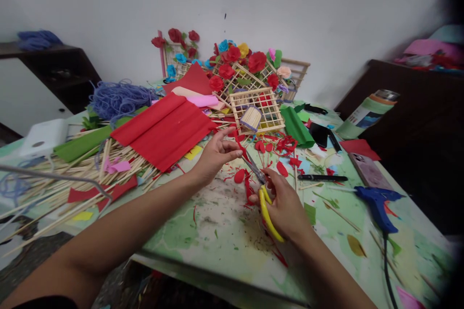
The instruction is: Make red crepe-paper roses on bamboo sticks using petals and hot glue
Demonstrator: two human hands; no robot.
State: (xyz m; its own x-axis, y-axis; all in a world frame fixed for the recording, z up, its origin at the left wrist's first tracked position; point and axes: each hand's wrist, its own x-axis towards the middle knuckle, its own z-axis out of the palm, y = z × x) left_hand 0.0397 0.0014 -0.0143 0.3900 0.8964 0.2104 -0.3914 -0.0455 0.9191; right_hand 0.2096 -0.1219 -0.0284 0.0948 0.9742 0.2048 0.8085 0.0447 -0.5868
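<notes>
My right hand (284, 203) is closed around the yellow handles of a pair of scissors (267, 212), whose blades point up and left. Between the fingertips of my left hand (219, 152) is a narrow strip of red crepe paper (239, 143), pinched just beyond the blade tips. The blades lie close against the strip; whether they touch it I cannot tell. Below the hands, cut red petal shapes (239, 175) and thin red scraps lie on the table. A large red crepe sheet (166, 128) rests to the left of my left hand.
Bamboo sticks (145, 174) spread over the left side, beside tangled blue cord (119, 99). Small lattice frames (257, 108) with paper flowers stand at the back. On the right are a blue glue gun (377, 207), a black pen (322, 178) and a bottle (366, 116).
</notes>
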